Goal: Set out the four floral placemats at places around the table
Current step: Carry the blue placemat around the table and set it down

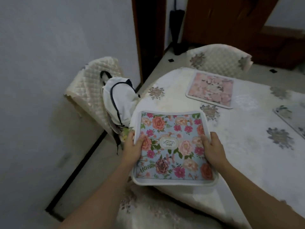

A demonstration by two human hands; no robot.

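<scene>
Blue rose-printed placemat with white border (171, 149) held over the near edge of the table.

Left hand (134, 148) and right hand (212, 148) pinch its side edges; it probably is not lying flat yet. Better to lower it level, square to the cream quilted tablecloth (239, 162), well apart from the pink floral placemat (211, 90).

Both bare forearms reach forward and up from the bottom of the view, converging slightly. The left hand (134, 147) is curled in a grip, thumb lying on top and pointing inward, the other fingers tucked underneath out of sight. The right hand (212, 146) mirrors it, thumb on top and angled inward, knuckles raised, fingers wrapped below. The two hands sit level with each other, well apart, wrists nearly straight.
</scene>
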